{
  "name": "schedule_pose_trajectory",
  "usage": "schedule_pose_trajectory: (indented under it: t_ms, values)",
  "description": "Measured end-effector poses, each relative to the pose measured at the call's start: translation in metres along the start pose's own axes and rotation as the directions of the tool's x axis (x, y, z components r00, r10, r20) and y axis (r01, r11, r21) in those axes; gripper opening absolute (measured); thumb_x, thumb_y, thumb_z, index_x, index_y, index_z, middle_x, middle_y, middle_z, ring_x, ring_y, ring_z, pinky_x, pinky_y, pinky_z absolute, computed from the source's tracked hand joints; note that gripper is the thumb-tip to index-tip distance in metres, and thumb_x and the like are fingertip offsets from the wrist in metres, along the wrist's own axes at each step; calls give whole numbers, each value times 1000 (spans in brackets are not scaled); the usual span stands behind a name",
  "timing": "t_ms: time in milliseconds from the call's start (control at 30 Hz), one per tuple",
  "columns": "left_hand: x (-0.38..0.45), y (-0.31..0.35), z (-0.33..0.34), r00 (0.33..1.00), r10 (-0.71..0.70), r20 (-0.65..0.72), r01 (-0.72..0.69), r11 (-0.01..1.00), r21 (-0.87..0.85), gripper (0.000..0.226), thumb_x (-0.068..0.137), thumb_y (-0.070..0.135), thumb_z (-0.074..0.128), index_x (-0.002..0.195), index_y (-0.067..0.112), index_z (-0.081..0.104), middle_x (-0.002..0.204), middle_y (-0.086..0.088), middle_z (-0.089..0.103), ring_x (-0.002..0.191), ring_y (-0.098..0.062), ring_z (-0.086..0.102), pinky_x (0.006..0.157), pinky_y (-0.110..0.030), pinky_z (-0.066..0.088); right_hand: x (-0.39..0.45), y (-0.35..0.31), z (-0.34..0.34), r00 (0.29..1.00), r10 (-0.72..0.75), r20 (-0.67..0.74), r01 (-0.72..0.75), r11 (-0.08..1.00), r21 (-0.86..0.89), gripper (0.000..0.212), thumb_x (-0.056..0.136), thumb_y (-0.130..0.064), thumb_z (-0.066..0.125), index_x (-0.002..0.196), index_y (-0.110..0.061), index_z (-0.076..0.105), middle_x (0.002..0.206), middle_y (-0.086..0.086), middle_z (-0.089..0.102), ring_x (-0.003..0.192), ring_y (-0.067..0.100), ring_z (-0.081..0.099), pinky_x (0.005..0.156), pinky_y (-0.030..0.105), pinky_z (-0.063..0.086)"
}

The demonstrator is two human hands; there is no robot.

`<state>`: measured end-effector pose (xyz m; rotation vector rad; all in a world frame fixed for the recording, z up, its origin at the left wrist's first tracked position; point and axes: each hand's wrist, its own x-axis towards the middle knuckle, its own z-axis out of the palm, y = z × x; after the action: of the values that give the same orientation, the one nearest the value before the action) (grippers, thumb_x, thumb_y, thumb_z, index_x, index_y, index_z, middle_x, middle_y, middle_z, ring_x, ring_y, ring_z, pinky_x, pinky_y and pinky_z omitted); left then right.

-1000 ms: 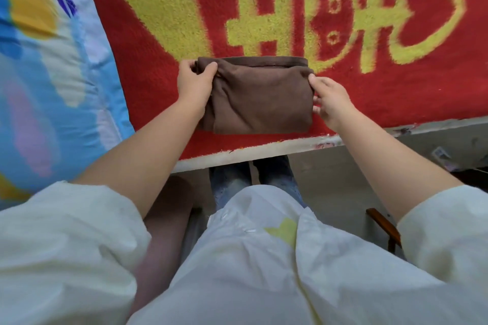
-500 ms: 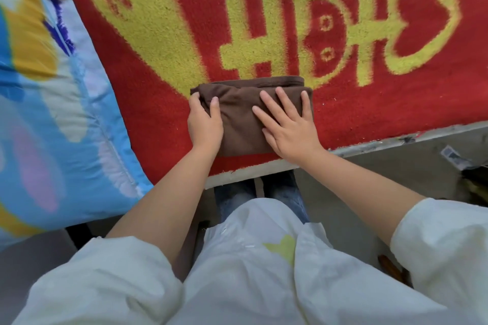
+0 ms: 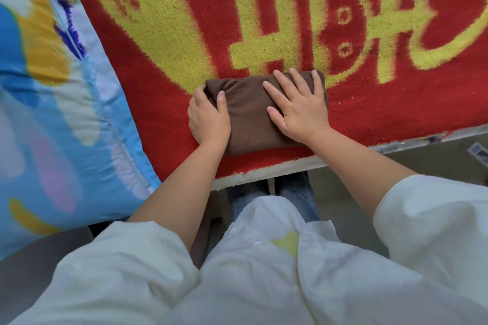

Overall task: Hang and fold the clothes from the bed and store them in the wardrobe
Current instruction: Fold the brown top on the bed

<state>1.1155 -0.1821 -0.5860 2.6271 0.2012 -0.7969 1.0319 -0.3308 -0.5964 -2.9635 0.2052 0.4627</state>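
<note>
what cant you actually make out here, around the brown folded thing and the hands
Head view only:
- Brown folded garment: its type is hidden by the folds; the right hand lies flat over its right part.
- Left hand: its fingers go round the garment's left edge, so the grip underneath is hidden.
- Red and yellow blanket: pattern cut off by the top edge.
- Wardrobe: out of frame.

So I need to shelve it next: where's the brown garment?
Centre of the head view: the folded brown garment lies on the red blanket, near its front edge.

Matt brown cloth (image 3: pixel 248 113), fuzzy blanket (image 3: pixel 396 103)
</note>
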Motion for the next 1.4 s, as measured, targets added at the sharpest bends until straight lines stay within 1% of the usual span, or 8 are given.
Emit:
schedule_pose_trajectory:
  t_ms: [100,200,300,367,533,833,1067,1400]
  values:
    - [-10,-3,-8,983,-183,7,182,975,-128,73,89,51,48,144,12,20,145,-12,27,134,-26,25,105,-40,26,-10,-1,-6,999,16,-42,-9,986,167,48,91,-38,32,126,-16,57,132,12,54,122,36,50,100,64,18]
    - [-15,-13,-6,934,-279,222,340,885,-318,86,82,56,56,145,11,20,146,-10,29,134,-26,30,110,-41,29,-19,-1,-20,951,309,21,-285,844,454,49,94,-33,34,137,-12,43,148,11,33,139,30,25,110,53,2]
    - [-22,-21,-9,865,-252,434,431,816,-386,105,63,63,68,143,12,25,144,-5,35,129,-24,40,105,-43,37,-34,8,-32,681,641,354,-646,298,702,65,93,-35,50,146,-14,20,151,4,25,139,21,23,114,38,18]
    - [-24,-25,-7,851,-210,482,424,815,-394,98,67,56,72,142,12,28,143,-3,37,127,-23,41,104,-38,38,-43,12,-33,546,551,631,-684,-141,716,73,90,-39,54,147,-16,14,146,0,33,133,17,34,102,27,32]
    - [-29,-23,-6,862,-151,485,412,765,-494,67,75,32,74,132,15,43,129,-2,53,115,-21,52,99,-37,44,-41,21,-35,528,271,805,-668,-452,591,40,88,-38,57,121,-16,54,110,1,64,97,16,62,84,30,50]
    - [-90,-18,-34,919,-74,386,317,720,-617,57,80,13,70,130,10,44,120,-1,54,109,-17,52,92,-29,42,-66,36,-79,611,58,790,-706,-413,576,19,87,-28,53,100,-16,60,84,3,70,81,21,64,72,33,51]
    - [-178,-42,-65,976,-173,134,214,621,-754,62,79,11,71,133,7,41,125,-4,52,116,-19,49,103,-33,38,-87,1,-141,721,-60,690,-690,-146,709,45,67,-30,63,109,-15,55,91,6,65,79,24,63,63,34,53]
    - [-390,-158,-70,802,-592,-81,97,263,-960,58,76,11,73,127,9,46,127,-6,55,116,-22,52,103,-37,40,-202,-135,-159,674,-374,637,-622,179,763,21,87,-27,54,106,-17,53,84,2,64,76,20,61,69,36,52]
